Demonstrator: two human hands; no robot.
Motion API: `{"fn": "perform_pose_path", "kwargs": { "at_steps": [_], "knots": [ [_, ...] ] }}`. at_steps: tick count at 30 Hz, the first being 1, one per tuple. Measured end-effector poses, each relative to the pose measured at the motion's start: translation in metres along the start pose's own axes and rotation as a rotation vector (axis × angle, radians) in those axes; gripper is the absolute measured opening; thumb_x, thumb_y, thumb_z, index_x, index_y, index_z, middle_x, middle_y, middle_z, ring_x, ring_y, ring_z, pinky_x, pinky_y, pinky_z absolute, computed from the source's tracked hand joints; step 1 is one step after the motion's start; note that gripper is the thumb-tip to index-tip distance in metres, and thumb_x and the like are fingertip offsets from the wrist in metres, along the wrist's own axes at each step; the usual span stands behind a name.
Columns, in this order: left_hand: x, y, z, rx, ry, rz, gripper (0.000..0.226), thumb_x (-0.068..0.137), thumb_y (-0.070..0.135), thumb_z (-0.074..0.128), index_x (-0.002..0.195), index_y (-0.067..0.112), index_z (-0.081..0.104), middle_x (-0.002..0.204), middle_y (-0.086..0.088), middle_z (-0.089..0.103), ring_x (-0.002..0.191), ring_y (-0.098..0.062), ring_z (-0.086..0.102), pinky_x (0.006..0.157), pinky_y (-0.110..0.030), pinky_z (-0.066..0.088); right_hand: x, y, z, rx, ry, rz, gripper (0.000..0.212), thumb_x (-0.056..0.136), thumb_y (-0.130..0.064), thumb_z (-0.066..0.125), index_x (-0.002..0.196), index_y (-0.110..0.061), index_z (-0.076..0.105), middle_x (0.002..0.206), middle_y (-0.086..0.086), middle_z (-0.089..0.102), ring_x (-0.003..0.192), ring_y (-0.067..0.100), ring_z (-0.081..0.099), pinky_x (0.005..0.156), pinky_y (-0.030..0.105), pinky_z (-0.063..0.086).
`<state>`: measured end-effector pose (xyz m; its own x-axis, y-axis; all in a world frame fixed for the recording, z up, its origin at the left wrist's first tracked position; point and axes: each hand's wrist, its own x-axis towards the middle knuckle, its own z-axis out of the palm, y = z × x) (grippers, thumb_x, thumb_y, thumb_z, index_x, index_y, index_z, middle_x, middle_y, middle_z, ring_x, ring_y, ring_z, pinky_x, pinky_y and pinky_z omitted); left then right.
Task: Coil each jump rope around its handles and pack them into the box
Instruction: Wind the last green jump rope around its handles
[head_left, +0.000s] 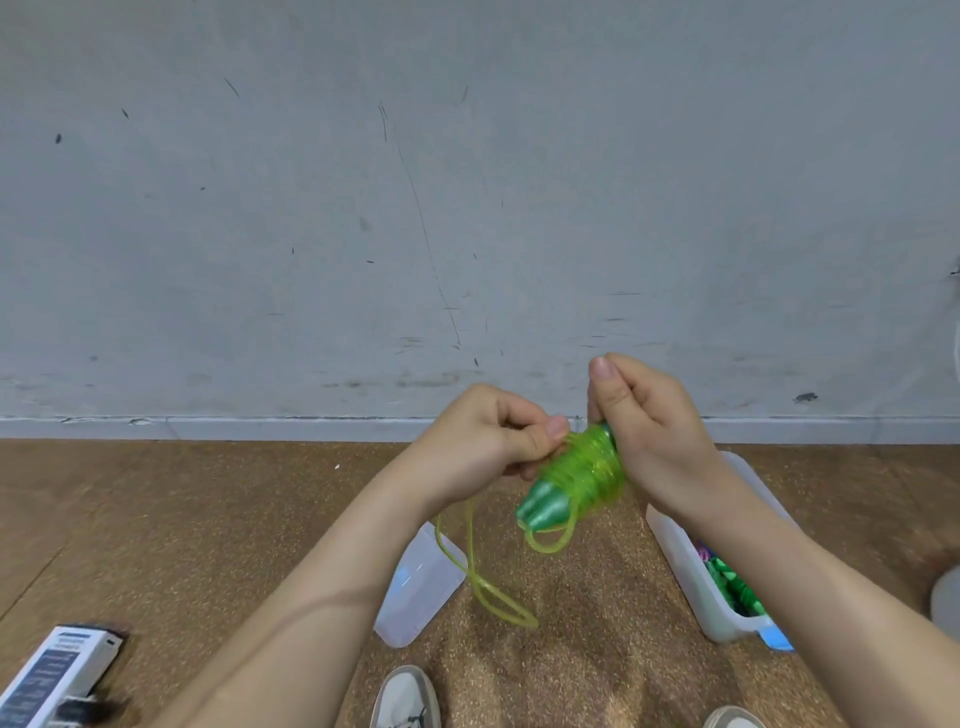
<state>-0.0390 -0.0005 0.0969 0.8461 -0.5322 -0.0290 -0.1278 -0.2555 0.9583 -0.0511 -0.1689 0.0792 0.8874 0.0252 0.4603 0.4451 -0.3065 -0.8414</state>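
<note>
Translucent green jump rope mostly coiled around its green handles, loose tail dangling; clear box sits on floor.

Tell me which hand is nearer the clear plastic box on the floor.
Right. The right hand, gripping the green jump rope bundle, appears just above the clear plastic box at its far end. The left hand pinches the rope farther left, off to the box's side.

Glossy green plastic handles, translucent shiny cord, frosted plastic box, rough cork-like floor, scuffed matt wall.

Even soft light, wide-angle edge distortion
</note>
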Motion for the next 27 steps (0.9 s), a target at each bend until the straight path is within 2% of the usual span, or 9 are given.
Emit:
{"fn": "perform_pose_path", "kwargs": {
  "at_steps": [3, 8, 11, 15, 17, 20, 23, 25, 27],
  "knots": [
    [0.001, -0.001, 0.013, -0.184, -0.007, -0.059, 0.041, 0.089, 0.035, 0.06, 0.053, 0.016, 0.059, 0.046, 0.001, 0.04, 0.04, -0.009, 0.029, 0.045, -0.025, 0.015, -0.002, -0.001, 0.001, 0.251, 0.115, 0.157, 0.039, 0.092, -0.039, 0.041, 0.06, -0.017, 0.044, 0.055, 0.002, 0.037, 0.046, 0.006, 0.034, 0.042, 0.019, 0.029],
    [0.005, -0.002, 0.053, -0.185, 0.125, -0.06, 0.035, 0.097, 0.019, 0.048, 0.062, 0.016, 0.051, 0.043, 0.009, 0.045, 0.037, -0.002, 0.035, 0.039, -0.015, 0.026, -0.002, 0.0, -0.006, 0.534, 0.3, 0.365, 0.042, 0.103, -0.032, 0.04, 0.065, -0.016, 0.041, 0.053, 0.006, 0.036, 0.04, 0.017, 0.036, 0.038, 0.02, 0.031],
    [0.007, -0.011, 0.065, 0.016, 0.194, -0.027, 0.03, 0.091, 0.038, 0.041, 0.07, 0.023, 0.058, 0.05, 0.01, 0.049, 0.045, -0.006, 0.044, 0.05, -0.023, 0.035, -0.002, -0.003, -0.008, 0.594, 0.381, 0.419, 0.041, 0.104, -0.03, 0.036, 0.067, -0.015, 0.037, 0.053, 0.013, 0.033, 0.04, 0.023, 0.036, 0.037, 0.023, 0.033],
    [0.002, -0.019, 0.077, 0.555, 0.188, 0.144, 0.028, 0.099, 0.037, 0.03, 0.094, 0.023, 0.054, 0.074, -0.002, 0.062, 0.077, -0.03, 0.059, 0.069, -0.037, 0.047, 0.002, 0.008, -0.013, 0.415, 0.575, 0.418, 0.041, 0.105, -0.03, 0.036, 0.066, -0.017, 0.037, 0.057, 0.009, 0.032, 0.045, 0.017, 0.032, 0.043, 0.021, 0.027],
    [0.0, -0.017, 0.082, 0.781, 0.207, 0.21, 0.024, 0.1, 0.035, 0.029, 0.099, 0.019, 0.046, 0.089, -0.014, 0.066, 0.084, -0.041, 0.058, 0.067, -0.043, 0.045, 0.004, 0.015, -0.015, 0.305, 0.624, 0.385, 0.041, 0.104, -0.029, 0.037, 0.065, -0.018, 0.037, 0.054, 0.002, 0.031, 0.048, 0.017, 0.031, 0.048, 0.026, 0.027],
    [-0.004, -0.008, 0.085, 1.04, 0.231, 0.263, 0.016, 0.098, 0.026, 0.04, 0.107, 0.015, 0.047, 0.092, -0.013, 0.068, 0.08, -0.041, 0.063, 0.056, -0.037, 0.034, 0.002, 0.022, -0.016, 0.022, 0.619, 0.249, 0.042, 0.103, -0.032, 0.035, 0.065, -0.015, 0.037, 0.057, 0.0, 0.034, 0.057, 0.019, 0.033, 0.054, 0.035, 0.029],
    [-0.012, 0.003, 0.085, 1.354, 0.115, 0.17, 0.032, 0.052, 0.024, 0.08, 0.075, 0.016, 0.059, 0.054, -0.007, 0.062, 0.044, -0.025, 0.06, 0.043, -0.024, 0.021, -0.002, 0.022, -0.014, -0.316, 0.509, 0.079, 0.039, 0.1, -0.04, 0.031, 0.064, -0.023, 0.03, 0.054, -0.004, 0.034, 0.054, 0.027, 0.037, 0.053, 0.045, 0.034],
    [-0.014, 0.009, 0.085, 1.416, 0.131, 0.143, 0.037, 0.025, 0.021, 0.082, 0.049, 0.016, 0.055, 0.036, -0.002, 0.05, 0.027, -0.018, 0.048, 0.041, -0.017, 0.015, -0.003, 0.02, -0.01, -0.504, 0.426, 0.002, 0.036, 0.097, -0.046, 0.027, 0.067, -0.025, 0.027, 0.05, 0.003, 0.039, 0.052, 0.039, 0.045, 0.049, 0.049, 0.038],
    [-0.016, 0.013, 0.083, 1.407, 0.185, 0.178, 0.038, 0.019, 0.022, 0.083, 0.038, 0.014, 0.051, 0.031, -0.002, 0.045, 0.024, -0.018, 0.045, 0.04, -0.014, 0.016, -0.003, 0.022, -0.006, -0.642, 0.386, -0.078, 0.034, 0.096, -0.044, 0.028, 0.071, -0.023, 0.033, 0.047, 0.012, 0.046, 0.045, 0.042, 0.047, 0.042, 0.042, 0.036]
  ]
}}
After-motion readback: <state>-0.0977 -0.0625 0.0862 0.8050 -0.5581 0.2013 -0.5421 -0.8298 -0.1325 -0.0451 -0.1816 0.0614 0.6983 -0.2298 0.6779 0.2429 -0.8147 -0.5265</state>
